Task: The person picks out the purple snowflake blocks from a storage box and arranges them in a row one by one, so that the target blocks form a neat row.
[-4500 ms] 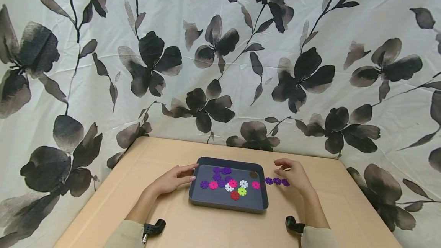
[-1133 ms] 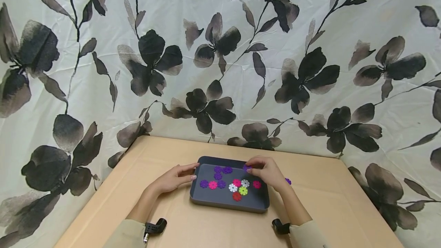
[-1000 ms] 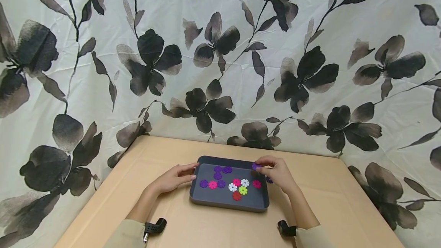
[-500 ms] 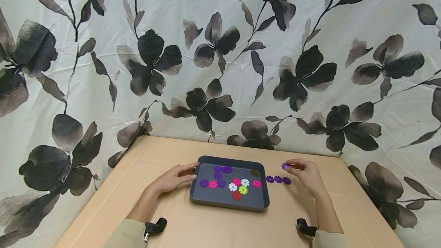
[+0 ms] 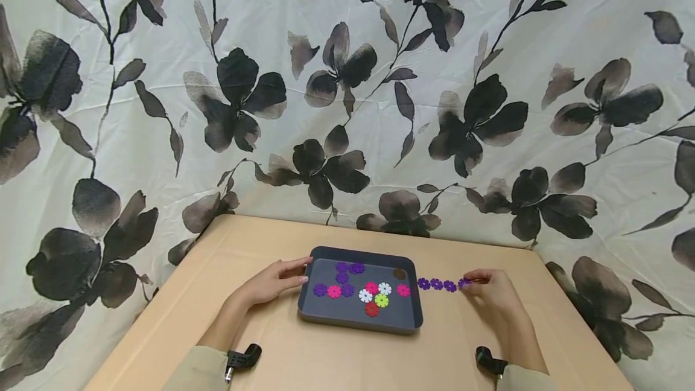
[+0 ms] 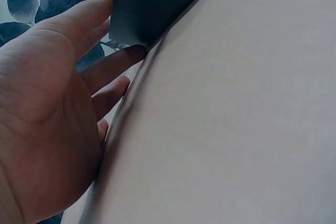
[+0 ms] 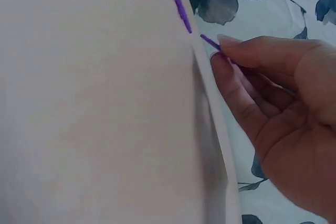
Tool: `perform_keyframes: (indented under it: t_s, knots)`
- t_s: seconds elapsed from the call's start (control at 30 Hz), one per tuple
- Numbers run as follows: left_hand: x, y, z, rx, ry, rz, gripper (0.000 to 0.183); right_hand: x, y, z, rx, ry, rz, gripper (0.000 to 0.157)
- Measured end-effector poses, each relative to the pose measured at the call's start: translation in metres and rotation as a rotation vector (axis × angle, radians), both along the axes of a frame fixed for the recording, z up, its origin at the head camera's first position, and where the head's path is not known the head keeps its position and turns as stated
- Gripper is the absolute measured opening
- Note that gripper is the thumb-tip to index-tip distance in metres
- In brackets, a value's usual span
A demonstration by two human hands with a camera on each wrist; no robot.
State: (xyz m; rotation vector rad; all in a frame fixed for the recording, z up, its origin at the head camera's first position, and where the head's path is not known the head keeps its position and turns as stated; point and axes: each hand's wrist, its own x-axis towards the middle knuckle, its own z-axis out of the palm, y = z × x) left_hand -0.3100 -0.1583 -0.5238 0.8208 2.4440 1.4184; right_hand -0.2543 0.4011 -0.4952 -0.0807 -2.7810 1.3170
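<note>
My right hand (image 5: pixel 493 289) pinches a purple flower-shaped disc (image 7: pixel 210 41) between thumb and forefinger, at the right end of a row of purple discs (image 5: pixel 437 284) on the table. In the right wrist view the pinched disc is tilted, its edge close to the last disc of the row (image 7: pixel 181 9). At the left side of the grey tray (image 5: pixel 358 321), my left hand (image 5: pixel 276 282) rests its straight fingers against the wall. The left wrist view shows those fingers (image 6: pixel 118 69) touching the tray's dark side (image 6: pixel 152 9).
Inside the tray lie several notched discs: purple (image 5: pixel 320 289), pink (image 5: pixel 403 290), white (image 5: pixel 385 289), yellow-green (image 5: pixel 382 300), red (image 5: pixel 371 309) and brown (image 5: pixel 399 273). A tan table (image 5: pixel 304 361) bears everything. Behind it hangs a floral cloth (image 5: pixel 380 107).
My right hand has taken a purple disc out of the tray and carried it right, then down to the row's right end. The left hand has stayed at the tray.
</note>
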Motion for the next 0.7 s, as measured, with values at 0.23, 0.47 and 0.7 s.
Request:
perform_keyframes:
  t_s: [0.23,0.47,0.7]
  knots:
    - [0.0,0.0,-0.001,-0.002,0.01,0.003,0.058,0.0,0.0,-0.007,0.065,-0.039,-0.033,0.02]
    - [0.0,0.0,-0.001,0.006,-0.01,0.002,0.059,0.0,0.001,-0.006,0.147,-0.01,-0.045,0.02]
    - [0.002,0.0,-0.001,0.011,-0.019,0.002,0.06,-0.003,-0.014,0.007,0.062,0.194,-0.052,0.026]
